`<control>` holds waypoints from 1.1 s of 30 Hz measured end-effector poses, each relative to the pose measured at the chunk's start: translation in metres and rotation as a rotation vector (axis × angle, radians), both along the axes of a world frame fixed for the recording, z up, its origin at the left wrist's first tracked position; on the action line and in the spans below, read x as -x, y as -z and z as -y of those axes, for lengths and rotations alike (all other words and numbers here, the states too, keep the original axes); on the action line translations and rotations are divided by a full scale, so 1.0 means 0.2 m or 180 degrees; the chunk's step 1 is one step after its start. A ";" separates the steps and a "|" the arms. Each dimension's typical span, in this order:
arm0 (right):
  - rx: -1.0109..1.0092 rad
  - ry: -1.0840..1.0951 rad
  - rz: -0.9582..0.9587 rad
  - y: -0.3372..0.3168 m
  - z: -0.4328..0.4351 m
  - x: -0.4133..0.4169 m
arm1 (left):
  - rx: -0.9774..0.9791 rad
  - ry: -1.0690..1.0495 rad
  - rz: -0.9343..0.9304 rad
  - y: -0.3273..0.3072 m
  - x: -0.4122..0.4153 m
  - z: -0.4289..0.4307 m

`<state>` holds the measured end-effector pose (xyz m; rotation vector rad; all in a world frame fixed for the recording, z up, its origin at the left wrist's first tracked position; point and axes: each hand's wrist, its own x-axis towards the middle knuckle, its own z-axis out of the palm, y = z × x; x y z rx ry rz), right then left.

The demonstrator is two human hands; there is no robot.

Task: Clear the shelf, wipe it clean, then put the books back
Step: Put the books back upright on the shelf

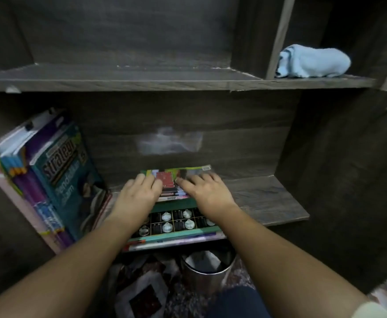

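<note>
Head view: the left hand [139, 191] and right hand [207, 189] are laid flat on the top book [176, 177] of a stack [178, 228]. The stack sits midway along the lower shelf [268, 200] and overhangs its front edge a bit. Fingers are kept nearly straight and pressed down, so nothing is gripped. More books [57, 180] are leaned at the left end. The upper shelf [142, 76] is bare and the cloth [312, 61] is parked, rolled up, in its small right-end compartment, so clearing and wiping look done tbh. Putting back is probably what's left; which shelf the stack belongs on can't be told. A bin [207, 269] is seen below.
</note>
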<state>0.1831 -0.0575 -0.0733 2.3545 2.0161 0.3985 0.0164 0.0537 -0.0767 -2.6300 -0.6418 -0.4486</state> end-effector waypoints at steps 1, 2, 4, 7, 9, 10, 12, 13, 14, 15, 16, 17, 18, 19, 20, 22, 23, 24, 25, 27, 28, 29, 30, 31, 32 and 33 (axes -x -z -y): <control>0.0244 0.0084 -0.0058 0.07 -0.02 0.01 | 0.0133 0.0026 -0.0207 0.06 0.01 0.00; 0.0501 0.0199 -0.0178 0.13 -0.03 0.02 | 0.0338 0.0011 -0.0451 0.12 0.02 0.01; 0.0839 0.0428 -0.0509 0.24 -0.05 0.03 | 0.0757 -0.0184 -0.0681 0.23 0.04 0.01; 0.0950 0.0505 -0.0781 0.29 -0.09 0.04 | 0.1162 -0.0421 -0.0671 0.24 0.00 -0.02; 0.1069 0.0512 -0.0844 0.29 -0.09 0.04 | 0.1354 -0.0527 -0.0880 0.19 -0.03 -0.03; 0.1111 0.0518 -0.0866 0.28 -0.09 0.03 | 0.1435 -0.0607 -0.1035 0.17 -0.05 -0.03; 0.1177 0.0514 -0.0949 0.27 -0.08 0.03 | 0.1555 -0.0757 -0.1297 0.13 -0.09 -0.02; 0.1207 0.0501 -0.0983 0.27 -0.08 0.03 | 0.1593 -0.0813 -0.1385 0.12 -0.10 -0.02; 0.1238 0.0477 -0.0997 0.27 -0.08 0.02 | 0.1633 -0.0843 -0.1429 0.11 -0.10 -0.02; 0.1256 0.0452 -0.1011 0.27 -0.08 0.02 | 0.1688 -0.0868 -0.1436 0.11 -0.10 -0.02; 0.1259 0.0425 -0.1020 0.26 -0.08 0.01 | 0.1752 -0.0879 -0.1399 0.11 -0.10 -0.03; 0.1252 0.0394 -0.1020 0.26 -0.08 0.00 | 0.1806 -0.0881 -0.1328 0.11 -0.09 -0.03; 0.1237 0.0349 -0.1008 0.26 -0.07 0.00 | 0.1836 -0.0880 -0.1237 0.11 -0.07 -0.04; 0.1212 0.0299 -0.0991 0.24 -0.06 -0.01 | 0.1844 -0.0891 -0.1149 0.11 -0.06 -0.04; 0.1180 0.0251 -0.0989 0.23 -0.04 -0.02 | 0.1860 -0.0907 -0.1085 0.10 -0.04 -0.04; 0.1108 0.0208 -0.1054 0.21 -0.01 -0.03 | 0.1912 -0.0943 -0.0996 0.10 -0.03 -0.03; 0.1061 0.0205 -0.1091 0.20 0.00 -0.04 | 0.1941 -0.0954 -0.0978 0.09 -0.03 -0.02; 0.1022 0.0211 -0.1111 0.20 0.01 -0.04 | 0.1954 -0.0956 -0.0968 0.09 -0.02 -0.02; 0.0969 0.0222 -0.1102 0.20 0.02 -0.04 | 0.1929 -0.0941 -0.0962 0.09 -0.02 -0.01; 0.0832 0.0219 -0.0996 0.22 0.03 -0.04 | 0.1904 -0.0858 -0.0893 0.11 -0.02 0.00; 0.0739 0.0205 -0.0942 0.22 0.04 -0.04 | 0.1920 -0.0788 -0.0825 0.12 -0.01 0.00; 0.0636 0.0170 -0.0908 0.23 0.04 -0.03 | 0.1934 -0.0706 -0.0760 0.13 0.00 0.01; 0.0525 0.0136 -0.0898 0.23 0.04 -0.03 | 0.1918 -0.0620 -0.0719 0.15 0.00 0.01; 0.0427 0.0109 -0.0923 0.23 0.04 -0.03 | 0.1879 -0.0546 -0.0696 0.16 0.00 0.01; 0.0358 0.0087 -0.0965 0.24 0.04 -0.03 | 0.1843 -0.0510 -0.0683 0.17 0.01 0.01; 0.0308 0.0075 -0.0995 0.25 0.04 -0.02 | 0.1805 -0.0480 -0.0676 0.18 0.01 0.01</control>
